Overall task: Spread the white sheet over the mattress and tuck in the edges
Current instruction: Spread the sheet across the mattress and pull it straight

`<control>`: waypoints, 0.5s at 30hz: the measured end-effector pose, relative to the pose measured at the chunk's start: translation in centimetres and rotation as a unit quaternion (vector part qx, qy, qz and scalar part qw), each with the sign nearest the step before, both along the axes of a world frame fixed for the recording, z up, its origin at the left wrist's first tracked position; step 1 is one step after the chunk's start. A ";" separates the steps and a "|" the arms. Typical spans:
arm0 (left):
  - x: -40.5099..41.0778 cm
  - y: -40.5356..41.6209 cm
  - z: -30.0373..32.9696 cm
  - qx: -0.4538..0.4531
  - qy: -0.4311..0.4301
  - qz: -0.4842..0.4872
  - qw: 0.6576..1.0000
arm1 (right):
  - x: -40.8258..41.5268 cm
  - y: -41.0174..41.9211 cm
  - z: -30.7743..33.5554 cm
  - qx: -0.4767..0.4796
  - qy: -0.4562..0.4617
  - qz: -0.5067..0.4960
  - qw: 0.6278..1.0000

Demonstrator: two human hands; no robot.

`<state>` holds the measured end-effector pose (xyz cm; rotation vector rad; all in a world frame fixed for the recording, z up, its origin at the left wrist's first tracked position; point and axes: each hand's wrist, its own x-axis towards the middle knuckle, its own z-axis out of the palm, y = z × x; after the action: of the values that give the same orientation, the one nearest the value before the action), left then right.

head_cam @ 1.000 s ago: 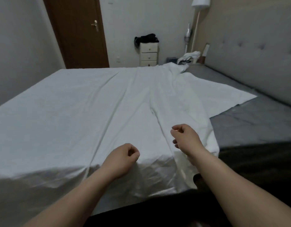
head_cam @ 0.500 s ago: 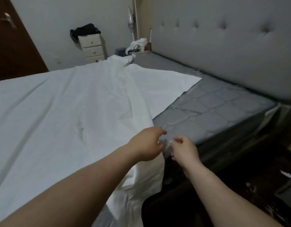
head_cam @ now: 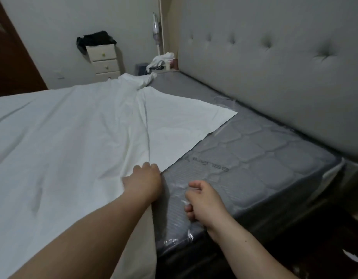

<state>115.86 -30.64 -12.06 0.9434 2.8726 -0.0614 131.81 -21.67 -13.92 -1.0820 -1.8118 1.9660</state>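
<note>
Single head-worn wide-angle view.
Camera looks forward and down from the bed's side, close over the mattress [head_cam: 254,154], facing along the headboard [head_cam: 274,67] toward the far wall.

Sheet on the left of the mattress, headboard to the right

The sheet [head_cam: 73,141] covers the mattress's [head_cam: 264,158] left part; the left hand [head_cam: 143,183] rests at its edge, the right hand [head_cam: 204,202] beside it over bare mattress; the headboard [head_cam: 274,67] stands behind.

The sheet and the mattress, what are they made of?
The sheet looks like thin matte woven cloth, maybe cotton: it creases and folds softly. The mattress looks like grey quilted fabric under clear plastic wrap: stitched puffy shapes, with shiny crinkles near the edge.
</note>
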 end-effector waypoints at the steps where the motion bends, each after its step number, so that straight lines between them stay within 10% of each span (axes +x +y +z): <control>1: -0.3 0.0 0.1 -0.009 0.008 0.021 1.000 | -0.6 0.7 -0.4 -0.003 -0.007 0.009 1.000; 15: 0.5 0.2 3.1 -0.011 0.136 -0.109 0.985 | -2.4 3.7 0.2 -0.139 0.044 -0.010 0.989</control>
<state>116.36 -30.48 -8.93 1.3375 2.9848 -0.2588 129.42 -18.02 -13.74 -1.0666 -1.5076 2.2646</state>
